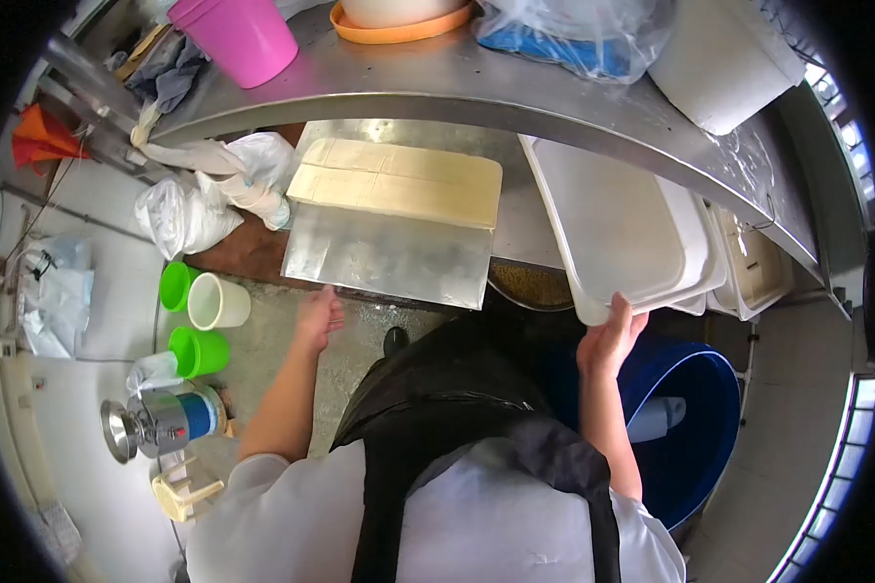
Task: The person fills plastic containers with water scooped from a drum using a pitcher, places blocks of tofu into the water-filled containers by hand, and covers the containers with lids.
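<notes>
My left hand (319,319) is just in front of a shiny metal sheet (389,255), close to its near edge. Its thumb points up and its fingers are loosely bent, with nothing visible in them. On the sheet lies a long, pale yellow block (395,183) with lines scored in its top. My right hand (608,340) is at the near left corner of a white plastic tray (612,214); its thumb lies over the rim and the fingers are near the edge, partly hidden. More white trays sit under this one.
Above runs a steel shelf (408,102) bearing a pink bucket (238,39) and a white tub (724,68). A blue barrel (715,428) stands by my right arm. Green buckets (199,352), a cream bucket (219,301) and a metal machine (165,423) are at left.
</notes>
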Demonstrator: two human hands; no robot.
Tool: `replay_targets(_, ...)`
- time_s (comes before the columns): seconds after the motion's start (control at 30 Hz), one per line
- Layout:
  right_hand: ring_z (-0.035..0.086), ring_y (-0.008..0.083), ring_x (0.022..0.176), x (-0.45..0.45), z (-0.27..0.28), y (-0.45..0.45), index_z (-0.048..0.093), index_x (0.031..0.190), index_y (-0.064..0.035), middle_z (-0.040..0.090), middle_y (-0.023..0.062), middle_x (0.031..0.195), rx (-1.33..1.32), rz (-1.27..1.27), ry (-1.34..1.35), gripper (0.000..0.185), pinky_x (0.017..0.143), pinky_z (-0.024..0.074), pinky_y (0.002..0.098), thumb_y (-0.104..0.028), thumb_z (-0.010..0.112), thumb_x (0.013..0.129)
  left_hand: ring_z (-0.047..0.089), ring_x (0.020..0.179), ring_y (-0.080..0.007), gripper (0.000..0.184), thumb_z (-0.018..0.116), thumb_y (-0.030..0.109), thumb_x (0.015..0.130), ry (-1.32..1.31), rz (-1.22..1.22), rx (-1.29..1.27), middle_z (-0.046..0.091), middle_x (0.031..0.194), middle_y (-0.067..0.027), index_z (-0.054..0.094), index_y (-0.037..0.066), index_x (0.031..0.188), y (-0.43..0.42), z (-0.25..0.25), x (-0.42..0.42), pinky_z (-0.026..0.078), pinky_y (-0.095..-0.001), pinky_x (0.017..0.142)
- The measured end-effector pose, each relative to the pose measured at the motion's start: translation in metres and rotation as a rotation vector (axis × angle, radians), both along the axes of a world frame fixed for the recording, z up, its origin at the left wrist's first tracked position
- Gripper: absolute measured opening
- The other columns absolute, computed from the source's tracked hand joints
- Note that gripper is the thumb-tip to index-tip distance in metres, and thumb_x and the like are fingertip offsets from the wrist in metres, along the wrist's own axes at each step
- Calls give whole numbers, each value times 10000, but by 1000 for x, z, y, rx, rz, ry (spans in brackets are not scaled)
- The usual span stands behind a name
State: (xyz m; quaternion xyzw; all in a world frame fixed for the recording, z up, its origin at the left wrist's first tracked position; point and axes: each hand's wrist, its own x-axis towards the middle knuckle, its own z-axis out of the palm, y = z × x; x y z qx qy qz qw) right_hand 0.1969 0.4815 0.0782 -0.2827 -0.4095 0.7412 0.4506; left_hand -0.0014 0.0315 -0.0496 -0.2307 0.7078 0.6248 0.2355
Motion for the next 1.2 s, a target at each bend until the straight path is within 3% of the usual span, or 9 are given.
replay_targets(0.2, 519, 268, 1235, -55, -27, -43, 221, 1554, -61, 502, 148, 1362, 21, -180, -97, 769, 1075, 424, 420, -69, 648, 914, 522, 826, -127, 282, 662, 338, 1027, 360, 163, -375, 554, 904, -15, 557, 77, 1039, -83, -58, -69, 458, -344, 612)
replay_targets(0.33, 516, 266, 1237, -89, -42, -77, 28, 1631, -105, 492, 157, 1430, -12, -241, -109, 949, 1062, 427, 415, -110, 661, 925, 514, 782, -116, 268, 674, 307, 1022, 341, 113, -232, 541, 887, -6, 558, 66, 1045, -101, -51, -102, 426, -326, 576)
replay_targets(0.57, 491, 298, 1315, -120, -127, -127, 143, 1596, -235, 463, 126, 1449, -1, -319, -259, 818, 1021, 476, 490, -139, 655, 965, 650, 878, -192, 400, 591, 400, 1055, 186, -311, -124, 671, 1064, -53, 611, 44, 1237, -98, -34, -139, 552, -366, 679)
replay_targets(0.8, 683, 276, 847, -124, -86, -174, 354, 1405, -98, 574, 157, 1232, -248, -141, -430, 505, 685, 582, 382, -167, 643, 997, 657, 820, -179, 266, 569, 286, 1055, 90, -361, -27, 677, 988, -56, 653, 51, 1148, -107, -39, -165, 560, -349, 561)
replay_targets(0.9, 682, 292, 923, -120, -66, -173, 356, 1458, -80, 576, 160, 1268, -295, -111, -569, 569, 761, 578, 398, -314, 642, 1026, 639, 761, -173, 209, 589, 284, 1041, 71, -376, -30, 655, 911, -30, 653, 86, 1060, -111, -49, -171, 528, -351, 532)
replay_targets(1.0, 571, 272, 1152, -107, -81, -164, 419, 1512, -54, 569, 177, 1350, -34, -322, -770, 748, 1014, 465, 424, -628, 514, 1041, 617, 719, -161, 200, 593, 282, 1038, 82, -366, -66, 638, 868, -17, 650, 91, 1017, -108, -39, -168, 510, -346, 517)
replay_targets(1.07, 576, 326, 1283, -97, -100, -160, 414, 1516, 7, 619, 233, 1367, 38, -190, -718, 788, 1105, 423, 431, -622, 499, 1048, 597, 705, -147, 214, 591, 278, 1039, 97, -342, -95, 630, 850, -18, 659, 77, 1007, -107, -32, -168, 507, -338, 510)
replay_targets(1.1, 488, 318, 1322, -91, -123, -155, 381, 1571, -66, 540, 186, 1447, -83, 29, -812, 859, 1094, 407, 458, -729, 404, 1026, 588, 690, -143, 215, 592, 277, 1039, 89, -364, -82, 620, 832, -13, 654, 77, 993, -108, -32, -168, 504, -337, 505)
replay_targets(1.2, 510, 365, 1371, -107, -129, -182, 508, 1478, 26, 534, 281, 1483, 48, 248, -803, 776, 1144, 387, 462, -614, 503, 1039, 560, 661, -133, 217, 593, 275, 1038, 95, -385, -62, 589, 791, -2, 636, 80, 956, -112, -33, -171, 491, -329, 485)
